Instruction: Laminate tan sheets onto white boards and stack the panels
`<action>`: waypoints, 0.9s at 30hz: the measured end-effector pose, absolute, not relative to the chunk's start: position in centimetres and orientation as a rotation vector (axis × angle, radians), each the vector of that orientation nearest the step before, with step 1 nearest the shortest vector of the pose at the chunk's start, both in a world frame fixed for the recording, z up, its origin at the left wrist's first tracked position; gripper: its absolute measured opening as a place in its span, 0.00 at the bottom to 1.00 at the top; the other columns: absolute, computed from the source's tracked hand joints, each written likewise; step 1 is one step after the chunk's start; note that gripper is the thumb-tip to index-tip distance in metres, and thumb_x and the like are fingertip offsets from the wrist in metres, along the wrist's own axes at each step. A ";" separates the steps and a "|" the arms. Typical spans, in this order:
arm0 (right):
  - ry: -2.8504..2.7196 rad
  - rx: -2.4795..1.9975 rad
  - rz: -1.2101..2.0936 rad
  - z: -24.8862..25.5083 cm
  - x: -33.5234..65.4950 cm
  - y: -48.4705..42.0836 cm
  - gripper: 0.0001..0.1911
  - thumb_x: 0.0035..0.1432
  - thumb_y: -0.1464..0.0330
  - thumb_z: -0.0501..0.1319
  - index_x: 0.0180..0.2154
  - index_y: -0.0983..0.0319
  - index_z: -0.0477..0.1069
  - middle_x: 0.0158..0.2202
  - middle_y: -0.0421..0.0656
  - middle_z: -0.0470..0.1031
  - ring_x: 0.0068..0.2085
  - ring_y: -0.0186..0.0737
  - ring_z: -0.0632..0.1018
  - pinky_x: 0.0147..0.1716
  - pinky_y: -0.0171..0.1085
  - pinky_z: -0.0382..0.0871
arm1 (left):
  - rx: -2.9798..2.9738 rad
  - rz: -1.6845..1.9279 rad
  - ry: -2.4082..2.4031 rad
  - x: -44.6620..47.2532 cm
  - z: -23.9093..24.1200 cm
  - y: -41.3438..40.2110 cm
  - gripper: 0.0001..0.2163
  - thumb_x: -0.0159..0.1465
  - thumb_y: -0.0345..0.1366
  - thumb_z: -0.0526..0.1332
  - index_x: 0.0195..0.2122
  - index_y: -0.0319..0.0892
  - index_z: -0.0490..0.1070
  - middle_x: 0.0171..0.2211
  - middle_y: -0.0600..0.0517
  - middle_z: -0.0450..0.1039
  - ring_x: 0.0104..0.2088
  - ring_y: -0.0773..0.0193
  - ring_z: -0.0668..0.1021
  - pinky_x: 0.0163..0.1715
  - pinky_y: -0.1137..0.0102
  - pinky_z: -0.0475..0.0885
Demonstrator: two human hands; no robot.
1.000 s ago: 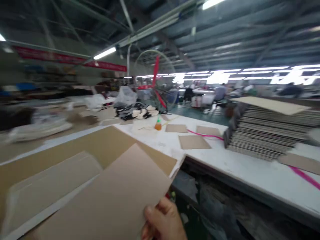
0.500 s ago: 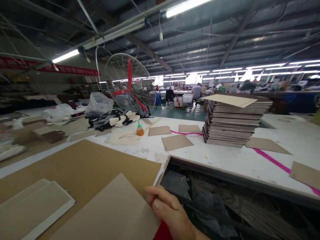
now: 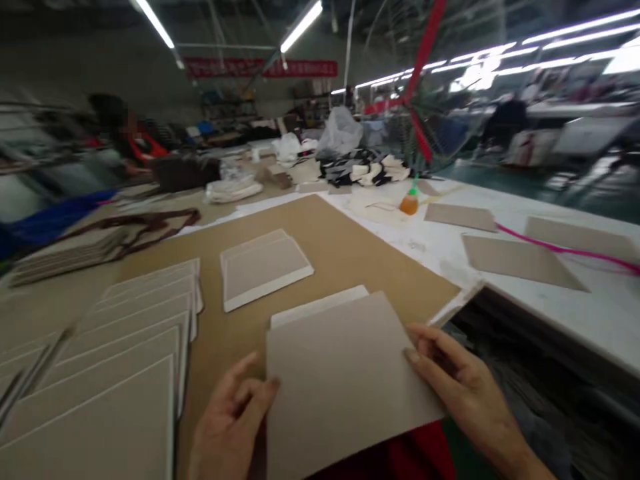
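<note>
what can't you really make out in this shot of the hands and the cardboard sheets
- Head view: the white sheet lies mostly under the grey board; only its far edge shows.
- The left hand and right hand are cut off by the bottom edge, so each grip on the board is partly unseen.
- The red banner has text too blurred to read.
- The fan is smeared by motion blur.

head-worn view, forward-down, close over table (image 3: 550, 313)
</note>
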State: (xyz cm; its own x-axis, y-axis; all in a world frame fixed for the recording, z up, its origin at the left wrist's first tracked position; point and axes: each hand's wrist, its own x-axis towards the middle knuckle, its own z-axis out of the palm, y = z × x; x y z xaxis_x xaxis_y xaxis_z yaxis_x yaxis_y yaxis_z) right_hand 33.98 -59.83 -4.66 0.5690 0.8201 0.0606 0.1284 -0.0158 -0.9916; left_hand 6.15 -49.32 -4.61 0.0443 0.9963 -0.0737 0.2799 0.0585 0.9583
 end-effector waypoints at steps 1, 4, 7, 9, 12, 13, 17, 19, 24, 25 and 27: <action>-0.889 -1.553 0.659 -5.0 34.3 -59.7 0.19 0.57 0.54 0.67 0.47 0.56 0.79 0.31 0.38 0.71 0.31 0.36 0.73 0.31 0.30 0.67 | 1.351 0.927 1.420 5.7 -4.8 -49.5 0.30 0.59 0.54 0.67 0.58 0.41 0.70 0.27 0.58 0.71 0.27 0.65 0.74 0.27 0.73 0.71; -1.017 -1.647 0.643 -5.5 35.1 -59.0 0.20 0.55 0.52 0.67 0.45 0.55 0.81 0.33 0.40 0.74 0.33 0.40 0.76 0.32 0.32 0.70 | 1.349 0.851 1.454 5.7 -5.0 -49.6 0.30 0.58 0.56 0.66 0.57 0.43 0.73 0.26 0.59 0.68 0.27 0.67 0.72 0.28 0.75 0.67; -1.064 -1.719 0.644 -5.4 35.5 -57.7 0.21 0.52 0.49 0.67 0.42 0.56 0.82 0.31 0.41 0.75 0.33 0.42 0.77 0.32 0.34 0.72 | 1.394 0.841 1.481 6.1 -4.9 -49.2 0.28 0.60 0.55 0.64 0.57 0.43 0.73 0.27 0.58 0.67 0.28 0.68 0.70 0.29 0.74 0.65; -1.028 -1.770 0.678 -5.1 35.6 -56.8 0.24 0.49 0.48 0.67 0.40 0.57 0.82 0.28 0.41 0.75 0.31 0.43 0.77 0.28 0.35 0.72 | 1.405 0.829 1.493 6.4 -4.8 -48.8 0.28 0.61 0.54 0.63 0.57 0.43 0.73 0.29 0.58 0.68 0.29 0.67 0.71 0.31 0.74 0.65; -0.919 -1.810 0.735 -4.8 35.9 -55.5 0.27 0.44 0.46 0.68 0.39 0.59 0.81 0.25 0.41 0.75 0.26 0.42 0.75 0.21 0.34 0.68 | 1.430 0.843 1.490 6.8 -4.7 -48.1 0.25 0.60 0.51 0.63 0.56 0.43 0.74 0.34 0.55 0.70 0.34 0.65 0.73 0.36 0.72 0.67; -0.905 -1.809 0.728 -4.8 36.0 -55.1 0.27 0.43 0.46 0.68 0.39 0.59 0.81 0.25 0.41 0.75 0.25 0.42 0.75 0.20 0.34 0.67 | 1.450 0.859 1.483 7.0 -4.6 -47.8 0.24 0.60 0.50 0.63 0.55 0.43 0.74 0.35 0.55 0.70 0.35 0.64 0.74 0.38 0.71 0.67; -1.008 -1.802 0.621 -5.0 36.8 -53.9 0.25 0.45 0.48 0.67 0.40 0.57 0.82 0.27 0.41 0.75 0.28 0.42 0.76 0.24 0.35 0.70 | 1.558 0.873 1.498 7.9 -4.4 -47.0 0.20 0.61 0.46 0.62 0.53 0.44 0.75 0.37 0.54 0.70 0.37 0.63 0.74 0.42 0.68 0.67; -1.083 -1.811 0.575 -5.2 37.0 -53.4 0.24 0.48 0.49 0.66 0.40 0.56 0.82 0.29 0.41 0.77 0.29 0.42 0.77 0.27 0.36 0.71 | 1.607 0.847 1.518 8.2 -4.4 -46.7 0.19 0.62 0.44 0.61 0.53 0.44 0.74 0.36 0.54 0.69 0.37 0.62 0.74 0.41 0.68 0.67; -1.224 -1.839 0.542 -5.7 37.1 -53.0 0.23 0.51 0.49 0.65 0.42 0.57 0.82 0.28 0.41 0.75 0.30 0.43 0.77 0.27 0.36 0.71 | 1.722 0.801 1.542 8.2 -4.7 -46.3 0.18 0.64 0.44 0.60 0.54 0.45 0.73 0.35 0.54 0.68 0.36 0.62 0.74 0.40 0.66 0.68; -1.237 -1.839 0.538 -5.7 37.0 -52.9 0.23 0.52 0.50 0.65 0.42 0.57 0.82 0.27 0.41 0.74 0.30 0.42 0.77 0.27 0.36 0.72 | 1.736 0.788 1.546 8.1 -4.8 -46.3 0.19 0.64 0.44 0.60 0.54 0.45 0.73 0.35 0.54 0.68 0.36 0.62 0.74 0.40 0.66 0.68; -1.246 -1.839 0.515 -5.9 37.0 -52.9 0.22 0.52 0.50 0.65 0.42 0.57 0.82 0.26 0.40 0.73 0.29 0.41 0.77 0.27 0.35 0.72 | 1.748 0.759 1.553 8.0 -4.8 -46.0 0.19 0.64 0.44 0.60 0.55 0.46 0.73 0.35 0.54 0.68 0.36 0.61 0.74 0.40 0.66 0.68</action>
